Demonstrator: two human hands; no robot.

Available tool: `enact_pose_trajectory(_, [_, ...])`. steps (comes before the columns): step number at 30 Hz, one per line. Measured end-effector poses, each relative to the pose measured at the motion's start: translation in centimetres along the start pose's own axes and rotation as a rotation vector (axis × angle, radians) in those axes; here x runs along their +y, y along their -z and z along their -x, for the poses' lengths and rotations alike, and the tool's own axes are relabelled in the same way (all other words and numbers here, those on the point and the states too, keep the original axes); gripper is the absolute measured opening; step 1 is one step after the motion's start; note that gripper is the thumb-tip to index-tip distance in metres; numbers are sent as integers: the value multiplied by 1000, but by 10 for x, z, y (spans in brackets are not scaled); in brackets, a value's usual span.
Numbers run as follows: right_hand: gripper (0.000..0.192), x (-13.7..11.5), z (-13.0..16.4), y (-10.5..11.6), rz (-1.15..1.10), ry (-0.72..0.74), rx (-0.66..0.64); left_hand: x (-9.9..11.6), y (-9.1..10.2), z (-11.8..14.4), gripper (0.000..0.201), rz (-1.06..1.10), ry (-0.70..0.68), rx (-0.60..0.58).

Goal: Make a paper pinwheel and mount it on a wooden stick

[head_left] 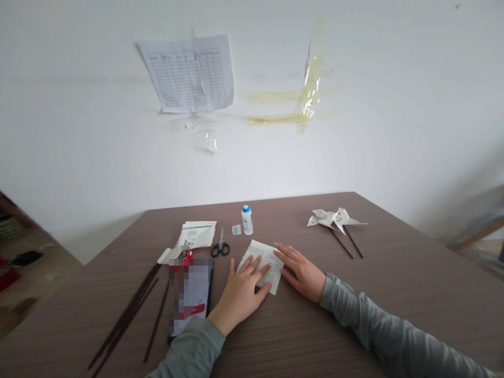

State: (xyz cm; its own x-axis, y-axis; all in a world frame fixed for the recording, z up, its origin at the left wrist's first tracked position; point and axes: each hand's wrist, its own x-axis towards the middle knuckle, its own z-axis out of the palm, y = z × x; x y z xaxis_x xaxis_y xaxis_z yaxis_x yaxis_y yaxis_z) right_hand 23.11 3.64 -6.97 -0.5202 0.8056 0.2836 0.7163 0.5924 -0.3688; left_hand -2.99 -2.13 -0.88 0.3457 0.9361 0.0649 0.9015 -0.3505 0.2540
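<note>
resting left hand (243,290), spread flat, on printed paper sheet (273,264) on desk (299,336); laying right hand (303,270), unclamped, along its right edge; near blue-capped bottle (247,222), scissors (221,243).

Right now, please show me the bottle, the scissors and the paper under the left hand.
Bottle (247,222): head view, white body.
Scissors (221,245): head view, near the pivot.
Paper (274,275): head view, uncovered right part.
</note>
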Motion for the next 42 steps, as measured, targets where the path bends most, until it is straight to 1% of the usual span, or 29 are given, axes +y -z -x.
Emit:
enact_pose_trajectory(2, [75,-3,-1,-5,3,15,-47,3,4,2,61,-7,-14,-62])
enact_pose_trajectory(5, [70,0,-2,-9,8,62,-56,7,11,4,64,-33,6,-110])
enact_pose_trajectory(7, [66,4,-2,-10,11,86,-38,9,16,6,65,-40,35,-118])
enact_pose_trajectory(10, [65,6,-1,-10,17,72,-25,12,22,10,65,-48,89,-115])
enact_pose_trajectory(15, [67,1,1,-6,25,53,-74,17,28,16,67,-103,170,-98])
enact_pose_trajectory(19, [66,2,5,-3,-2,28,-54,12,26,20,71,-123,218,-34])
enact_pose_trajectory(21, [64,6,7,-3,-19,14,-32,8,23,22,72,-123,218,-1])
enact_pose_trajectory(25, [62,17,9,0,-49,39,-38,-1,15,22,70,-102,199,54])
enact_pose_trajectory(27, [57,22,8,1,-70,46,-18,-4,11,19,60,-74,187,80])
enact_pose_trajectory(28, [51,24,7,1,-82,45,4,-6,9,17,53,-56,183,100])
enact_pose_trajectory(30, [40,26,4,2,-105,45,74,-8,4,12,39,-20,178,159])
enact_pose_trajectory(32, [39,25,-1,0,-115,62,163,-10,-1,6,28,-1,171,230])
enact_pose_trajectory(33, [41,24,-3,-1,-113,79,203,-11,-4,3,25,0,166,255])
enact_pose_trajectory(35, [43,19,-5,-3,-101,122,238,-11,-10,-2,29,-10,149,271])
enact_pose_trajectory(37, [45,13,-6,-6,-83,144,195,-9,-14,-5,41,-28,114,248])
enact_pose_trajectory(39, [49,5,-5,-6,-51,125,104,-4,-15,-6,50,-43,81,198])
enact_pose_trajectory(42, [54,-3,-3,-4,16,68,-11,4,-11,-3,55,-62,106,114])
